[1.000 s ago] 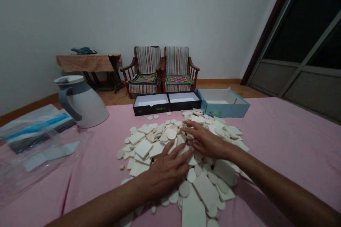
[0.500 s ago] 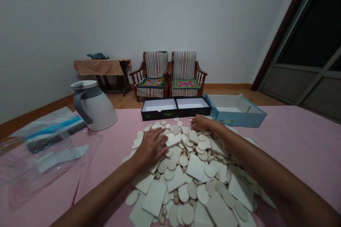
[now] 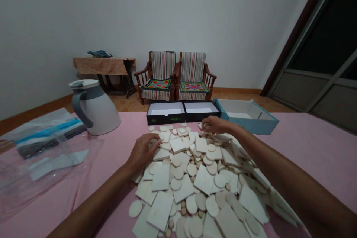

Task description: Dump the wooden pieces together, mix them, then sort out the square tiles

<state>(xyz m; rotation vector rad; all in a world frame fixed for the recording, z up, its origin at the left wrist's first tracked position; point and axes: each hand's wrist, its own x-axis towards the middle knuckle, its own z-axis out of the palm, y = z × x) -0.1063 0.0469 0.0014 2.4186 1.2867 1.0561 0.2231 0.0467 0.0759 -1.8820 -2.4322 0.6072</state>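
With the curled left hand [image 3: 141,151] drawn aside, more wooden pieces [image 3: 204,179] are exposed in front of the black boxes [image 3: 166,119] — whether anything is grasped there, or by the right hand [image 3: 215,124], cannot be told.

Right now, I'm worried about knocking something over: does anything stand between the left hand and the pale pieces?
Nothing visible does: the left hand is right at the left edge of the pale pieces. The jug stands farther left, outside that gap.
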